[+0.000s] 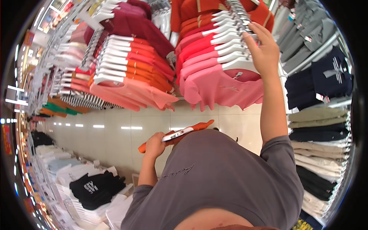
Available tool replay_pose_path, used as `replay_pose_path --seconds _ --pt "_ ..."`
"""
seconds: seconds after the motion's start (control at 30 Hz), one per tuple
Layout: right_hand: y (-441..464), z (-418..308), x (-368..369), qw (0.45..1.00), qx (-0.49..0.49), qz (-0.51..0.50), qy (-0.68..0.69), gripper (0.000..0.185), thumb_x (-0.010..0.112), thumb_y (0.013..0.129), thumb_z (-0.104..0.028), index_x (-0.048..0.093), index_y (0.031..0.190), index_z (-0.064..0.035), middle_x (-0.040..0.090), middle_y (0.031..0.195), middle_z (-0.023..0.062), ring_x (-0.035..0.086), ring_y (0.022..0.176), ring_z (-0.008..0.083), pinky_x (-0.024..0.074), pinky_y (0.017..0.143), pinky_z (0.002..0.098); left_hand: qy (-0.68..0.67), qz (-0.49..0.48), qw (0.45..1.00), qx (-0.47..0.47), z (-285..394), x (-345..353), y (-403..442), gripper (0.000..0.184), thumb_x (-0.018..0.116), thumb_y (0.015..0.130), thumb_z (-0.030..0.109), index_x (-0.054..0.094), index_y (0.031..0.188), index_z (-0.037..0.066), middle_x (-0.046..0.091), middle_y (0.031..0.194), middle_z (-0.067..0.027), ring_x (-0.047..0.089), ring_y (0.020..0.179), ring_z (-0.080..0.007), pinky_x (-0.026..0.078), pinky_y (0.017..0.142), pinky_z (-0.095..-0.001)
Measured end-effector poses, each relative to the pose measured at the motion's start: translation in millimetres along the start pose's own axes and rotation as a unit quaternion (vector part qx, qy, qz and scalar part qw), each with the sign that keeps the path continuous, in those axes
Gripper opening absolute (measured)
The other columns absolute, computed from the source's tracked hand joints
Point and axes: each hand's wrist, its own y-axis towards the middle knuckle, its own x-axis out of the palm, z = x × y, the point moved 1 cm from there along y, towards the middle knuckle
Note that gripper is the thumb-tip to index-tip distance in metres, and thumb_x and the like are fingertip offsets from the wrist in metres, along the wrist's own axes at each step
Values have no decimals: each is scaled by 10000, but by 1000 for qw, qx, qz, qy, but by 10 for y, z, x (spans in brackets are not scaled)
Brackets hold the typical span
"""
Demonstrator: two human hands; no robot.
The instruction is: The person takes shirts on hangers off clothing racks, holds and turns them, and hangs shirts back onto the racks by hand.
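At the lower middle, my left hand (pixel 155 145) is closed around an orange shirt (pixel 203 125) on a white hanger (pixel 178 133), held sideways beside my body. My right hand (pixel 264 50) reaches up to the front rack, its fingers stretched and apart, the tips touching the metal hanger hooks (pixel 240 18) on the rail. Below those hooks hang several shirts on white hangers, running from orange-red at the back to a pink shirt (pixel 218 86) in front. A second row beside them ends in a salmon shirt (pixel 128 91).
Folded trousers (pixel 318 149) fill shelves on the right, under navy garments (pixel 320 78) and grey clothing (pixel 306 32). At lower left, a black printed shirt (pixel 96 188) lies among white garments. Shiny floor tiles (pixel 111 132) run between the racks and my body.
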Motion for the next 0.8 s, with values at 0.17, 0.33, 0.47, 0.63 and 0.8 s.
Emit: replay_pose_path --seconds 0.17,0.33,0.47,0.63,0.8 --pt "21 -61 9 998 67 -12 17 386 689 840 -347 701 1125 -87 646 1226 54 632 1063 211 480 878 297 -12 3 1000 16 32 -57 18 171 554 752 28 606 914 38 634 929 -162 604 880 -384 479 779 -467" --pt "48 -19 85 999 27 35 -13 358 693 823 -322 710 1089 -85 676 1147 61 642 944 185 482 836 307 -19 8 1000 10 30 -66 -4 153 644 755 57 596 899 36 634 931 -153 605 880 -373 474 762 -460" --pt "54 -110 142 992 123 38 -15 372 691 779 -311 709 1065 -75 684 1060 74 651 878 199 486 825 315 -36 22 999 10 -31 -68 -22 149 654 759 66 594 892 37 635 921 -154 605 879 -370 473 763 -459" --pt "59 -85 210 992 88 63 -66 368 683 778 -296 705 1074 -79 680 1051 77 646 857 189 484 816 311 -43 32 999 10 -144 -48 -36 136 626 749 34 586 879 30 633 912 -162 603 879 -376 470 768 -459" --pt "42 -103 237 989 109 69 -68 383 668 790 -290 689 1097 -61 674 1062 77 636 878 201 479 823 315 -60 42 997 2 -248 -90 -48 134 590 748 18 591 881 28 639 911 -175 609 892 -384 470 779 -473"
